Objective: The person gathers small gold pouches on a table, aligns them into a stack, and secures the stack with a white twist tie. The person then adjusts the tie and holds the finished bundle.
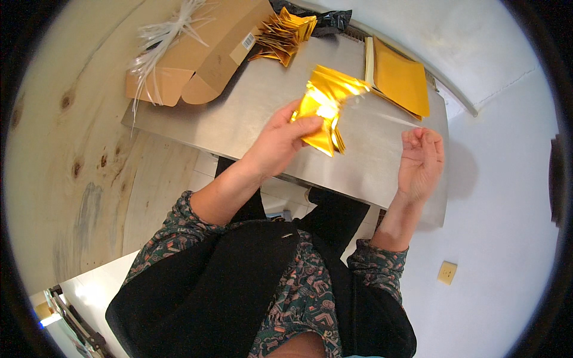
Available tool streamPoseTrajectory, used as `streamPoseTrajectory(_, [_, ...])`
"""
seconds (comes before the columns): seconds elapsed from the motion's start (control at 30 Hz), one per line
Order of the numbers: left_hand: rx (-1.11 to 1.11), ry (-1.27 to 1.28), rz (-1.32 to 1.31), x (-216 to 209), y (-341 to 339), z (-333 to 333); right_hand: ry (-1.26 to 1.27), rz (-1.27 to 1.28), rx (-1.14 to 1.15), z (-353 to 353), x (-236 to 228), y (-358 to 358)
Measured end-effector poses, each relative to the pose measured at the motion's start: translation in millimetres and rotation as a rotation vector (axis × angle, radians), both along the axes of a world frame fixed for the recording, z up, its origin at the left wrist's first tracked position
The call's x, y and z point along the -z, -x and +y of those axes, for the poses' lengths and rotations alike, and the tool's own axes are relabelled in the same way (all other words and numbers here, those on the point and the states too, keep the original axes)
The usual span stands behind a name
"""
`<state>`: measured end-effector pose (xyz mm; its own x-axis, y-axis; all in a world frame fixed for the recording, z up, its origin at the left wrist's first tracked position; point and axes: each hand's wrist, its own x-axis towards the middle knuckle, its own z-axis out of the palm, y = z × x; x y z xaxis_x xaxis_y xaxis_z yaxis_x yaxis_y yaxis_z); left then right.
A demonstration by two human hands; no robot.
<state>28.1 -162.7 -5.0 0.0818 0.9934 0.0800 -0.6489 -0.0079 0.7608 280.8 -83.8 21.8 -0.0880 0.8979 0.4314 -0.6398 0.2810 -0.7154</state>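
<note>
A bundle of shiny gold foil paper [325,98] is pinched in my left hand [277,138], thumb on top, above the metal table. It is folded and gathered narrow at the middle, with its ends fanned out. To the right, apart from the bundle, my right hand [421,158] is raised near the table's right end. Its fingers curl together with the palm side showing; whether they hold anything small cannot be made out. At the back of the table lies a pile of similar folded gold foil pieces [283,37].
On the left stands an open cardboard box [209,53] with white plastic strips [164,45] draped over it. A stack of flat yellow-gold sheets [401,77] lies at the back right of the metal table [239,128]. Black plastic [331,22] sits behind. A white wall [501,179] borders the right.
</note>
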Motion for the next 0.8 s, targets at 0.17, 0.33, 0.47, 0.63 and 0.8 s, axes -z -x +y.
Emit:
streamPoseTrajectory(0.17, [-0.046,0.031,0.553,5.4,-7.7,10.0,-0.079,0.002,-0.002,-9.2,-9.1,-2.6])
streamPoseTrajectory(0.33, [0.069,0.129,0.128,3.2,4.3,17.9,-0.135,-0.374,-0.027,-24.9,-17.8,-1.3])
streamPoseTrajectory(0.47, [0.269,0.005,-0.274,0.0,15.0,13.7,0.128,-0.784,0.251,2.9,-6.7,6.4])
streamPoseTrajectory(0.63, [0.145,0.073,-0.106,-2.0,8.5,11.9,-0.287,-0.791,0.482,-3.8,6.2,24.6])
streamPoseTrajectory(0.8, [0.059,0.098,0.074,-3.4,-4.3,9.4,-0.549,-0.891,0.47,-25.6,-15.6,48.7])
